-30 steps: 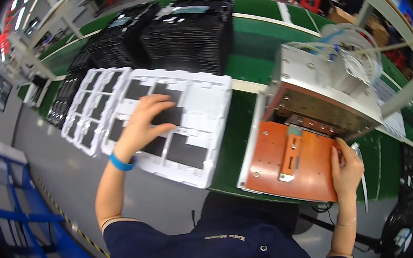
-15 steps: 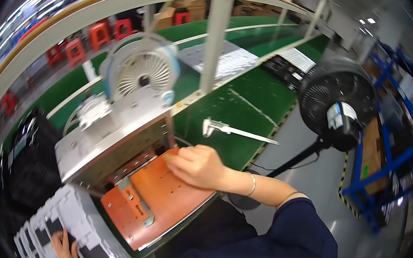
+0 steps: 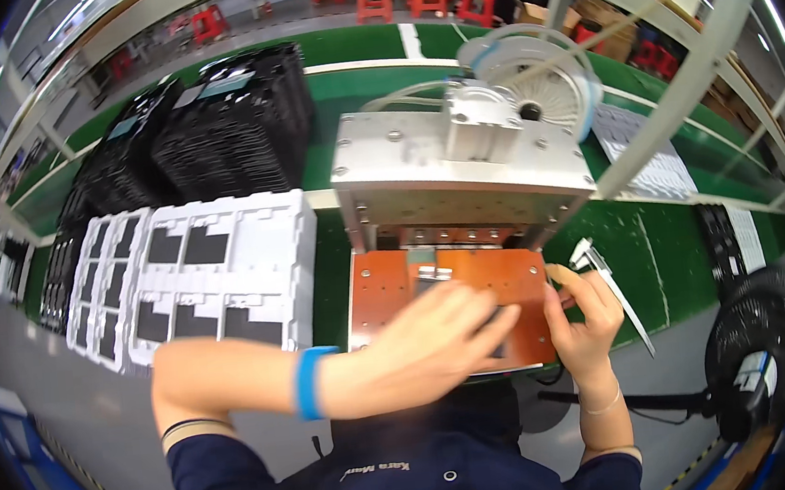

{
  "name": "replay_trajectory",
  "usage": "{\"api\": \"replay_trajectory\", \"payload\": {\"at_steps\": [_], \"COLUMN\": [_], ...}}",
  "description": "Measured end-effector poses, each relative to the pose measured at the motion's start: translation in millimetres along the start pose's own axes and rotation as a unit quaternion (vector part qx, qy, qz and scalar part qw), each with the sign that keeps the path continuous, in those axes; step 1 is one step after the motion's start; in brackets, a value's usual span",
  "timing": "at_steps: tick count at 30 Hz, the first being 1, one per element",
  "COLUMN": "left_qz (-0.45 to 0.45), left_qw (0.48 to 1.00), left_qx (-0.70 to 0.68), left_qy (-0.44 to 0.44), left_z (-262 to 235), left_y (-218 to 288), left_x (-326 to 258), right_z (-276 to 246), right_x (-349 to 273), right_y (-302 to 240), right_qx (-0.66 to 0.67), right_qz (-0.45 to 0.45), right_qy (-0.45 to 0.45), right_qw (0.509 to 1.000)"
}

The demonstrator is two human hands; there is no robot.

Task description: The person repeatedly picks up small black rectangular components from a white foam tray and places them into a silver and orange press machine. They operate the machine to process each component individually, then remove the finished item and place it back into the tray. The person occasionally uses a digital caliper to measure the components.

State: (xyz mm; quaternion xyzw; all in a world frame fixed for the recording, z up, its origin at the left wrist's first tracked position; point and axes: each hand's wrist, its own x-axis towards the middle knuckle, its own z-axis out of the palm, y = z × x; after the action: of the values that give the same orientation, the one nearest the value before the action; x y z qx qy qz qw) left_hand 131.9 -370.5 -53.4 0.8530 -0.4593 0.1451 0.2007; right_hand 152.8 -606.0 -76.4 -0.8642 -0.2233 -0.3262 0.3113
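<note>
A: Where is the orange plate (image 3: 388,293) found in the frame?

B: It is seen at the centre, lying flat on the green bench (image 3: 676,246) under the overhang of a grey metal press (image 3: 457,177). A small grey clamp piece (image 3: 426,265) is set on its upper middle.

A: How is the left hand (image 3: 422,351) placed against it?

B: The left hand is stretched across from the lower left, palm down, with the fingers (image 3: 484,316) spread over the plate's lower right part. A blue wristband (image 3: 308,382) is worn on that wrist. The grip is loose and mostly open; something dark is glimpsed beneath the fingers, but whether it is held cannot be told.

A: And the right hand (image 3: 584,316)?

B: It is raised at the plate's right edge, just beside it. The fingers are curled with thumb and fingertips close together; whether anything is pinched cannot be told.

A: What else is shown?

B: White trays (image 3: 216,271) with dark rectangular inserts are laid left of the plate, black trays (image 3: 230,124) are stacked at the upper left, and a black fan (image 3: 762,356) is seen at the lower right
</note>
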Motion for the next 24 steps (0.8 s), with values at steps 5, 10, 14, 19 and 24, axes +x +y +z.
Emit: {"api": "replay_trajectory", "payload": {"at_steps": [5,10,14,19,24], "left_qz": [-0.059,-0.036,-0.184,-0.465,-0.500], "left_qw": [0.996,0.999,0.971,0.832,0.840], "left_qx": [0.062,0.007,0.125,0.285,0.205], "left_qy": [-0.036,0.037,0.085,0.099,0.055], "left_z": [51,20,-37,-89,-74], "left_y": [0,-4,-55,-166,-191], "left_x": [16,-21,-73,-219,-264], "right_z": [-7,4,7,22,37], "right_x": [1,-2,0,16,14], "right_y": [-13,-7,-7,-14,-18], "right_qx": [0.076,0.094,0.108,0.146,0.059], "right_qz": [-0.008,-0.029,-0.017,-0.008,-0.072], "right_qy": [-0.168,-0.280,-0.297,-0.288,-0.269], "right_qw": [0.983,0.955,0.949,0.946,0.959]}}
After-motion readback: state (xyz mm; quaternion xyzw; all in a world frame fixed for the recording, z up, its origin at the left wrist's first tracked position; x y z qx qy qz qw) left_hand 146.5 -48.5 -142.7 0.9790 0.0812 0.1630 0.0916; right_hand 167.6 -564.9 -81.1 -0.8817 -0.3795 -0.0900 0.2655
